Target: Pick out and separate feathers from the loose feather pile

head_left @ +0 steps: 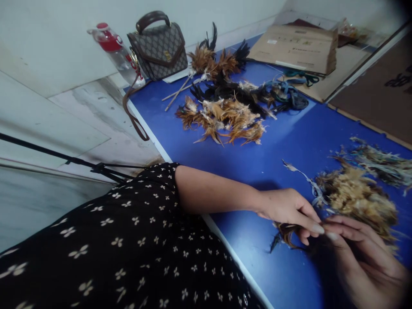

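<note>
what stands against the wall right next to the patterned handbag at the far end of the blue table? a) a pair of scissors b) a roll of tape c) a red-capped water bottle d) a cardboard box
c: a clear water bottle with a red cap leans by the wall just left of the handbag, at the far corner of the blue table; the cardboard box lies well off to the right.
</note>
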The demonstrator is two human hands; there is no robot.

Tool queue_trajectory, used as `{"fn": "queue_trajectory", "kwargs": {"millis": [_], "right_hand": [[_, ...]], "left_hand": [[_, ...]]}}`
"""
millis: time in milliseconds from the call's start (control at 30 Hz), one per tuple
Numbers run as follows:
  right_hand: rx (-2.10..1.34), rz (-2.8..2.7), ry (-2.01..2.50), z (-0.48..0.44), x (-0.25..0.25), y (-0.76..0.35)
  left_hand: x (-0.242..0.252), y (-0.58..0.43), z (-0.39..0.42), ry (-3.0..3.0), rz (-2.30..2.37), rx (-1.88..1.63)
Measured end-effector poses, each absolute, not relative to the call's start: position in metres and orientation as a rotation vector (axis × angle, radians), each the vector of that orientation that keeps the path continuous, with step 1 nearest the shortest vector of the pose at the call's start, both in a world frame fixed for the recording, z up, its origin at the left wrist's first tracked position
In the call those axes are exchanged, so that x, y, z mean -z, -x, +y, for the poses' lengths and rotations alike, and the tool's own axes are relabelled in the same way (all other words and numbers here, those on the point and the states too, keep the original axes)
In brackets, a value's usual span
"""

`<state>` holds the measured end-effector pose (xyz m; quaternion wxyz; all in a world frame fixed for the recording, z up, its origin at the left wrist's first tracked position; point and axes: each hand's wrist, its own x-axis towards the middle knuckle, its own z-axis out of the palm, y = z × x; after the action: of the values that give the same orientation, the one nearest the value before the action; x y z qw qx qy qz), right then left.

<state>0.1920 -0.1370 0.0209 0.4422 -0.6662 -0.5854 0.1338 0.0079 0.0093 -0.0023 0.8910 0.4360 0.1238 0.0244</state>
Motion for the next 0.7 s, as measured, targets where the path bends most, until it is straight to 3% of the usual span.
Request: {"fn": "queue_trajectory", "kwargs": {"millis": [267, 700], "right_hand": [[-0.165, -1.312, 1.645, -0.133, -0.026, -0.175], [-0.280, -1.317, 1.658, -0.143, -0.026, -0.162]], "left_hand": [[-0.008, -0.005, 0.011, -0.914, 0.318, -0.142], [-0.014, -0.002, 0.008, -0.884, 0.341, -0.258]]}}
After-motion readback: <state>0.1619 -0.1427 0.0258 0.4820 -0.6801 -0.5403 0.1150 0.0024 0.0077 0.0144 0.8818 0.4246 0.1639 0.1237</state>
